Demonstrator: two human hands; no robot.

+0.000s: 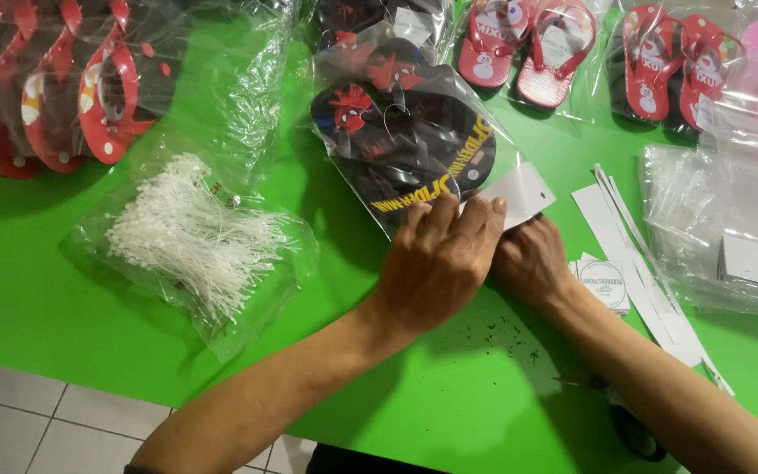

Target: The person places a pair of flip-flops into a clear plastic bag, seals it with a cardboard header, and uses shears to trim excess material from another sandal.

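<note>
Both hands pressing the card header onto a bagged pair of sandals.

We see the left hand (439,263) flat over the mouth of the clear plastic bag of black printed flip-flops (405,145) at centre surface, right hand (532,259) beside it pinching the white card header (519,195); neither grip wraps anything. Sealing looks under way. Loose white plastic tag pins (190,233) lie at 9 o'clock.

A small packing workshop for footwear: a bright green tabletop (63,298) over a tiled floor (37,430), with bagged flip-flops (563,53) in rows at twelve o'clock, a bag of white plastic tag pins (190,237) at nine, and clear empty bags (730,219) and paper labels (605,283) at three.
</note>
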